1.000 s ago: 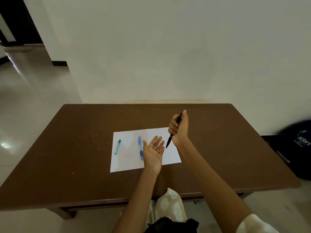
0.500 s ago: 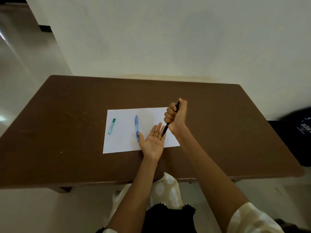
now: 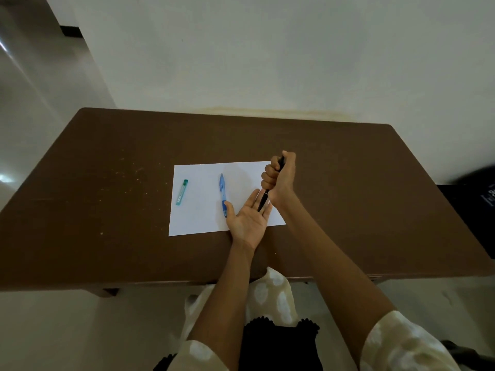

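While my left hand [image 3: 247,220] lies palm up over the paper [image 3: 201,220], fingers [image 3: 250,203] straight and empty, my right hand [image 3: 281,178] fists one black pen [image 3: 263,200], steeply tilted, tip pointing down at those fingers. One blue pen [image 3: 222,195] beside my thumb and one green tube [image 3: 182,192] lie on that single paper on the counter [image 3: 107,183].

Black pen [image 3: 263,200] mostly hidden in right hand [image 3: 280,178].
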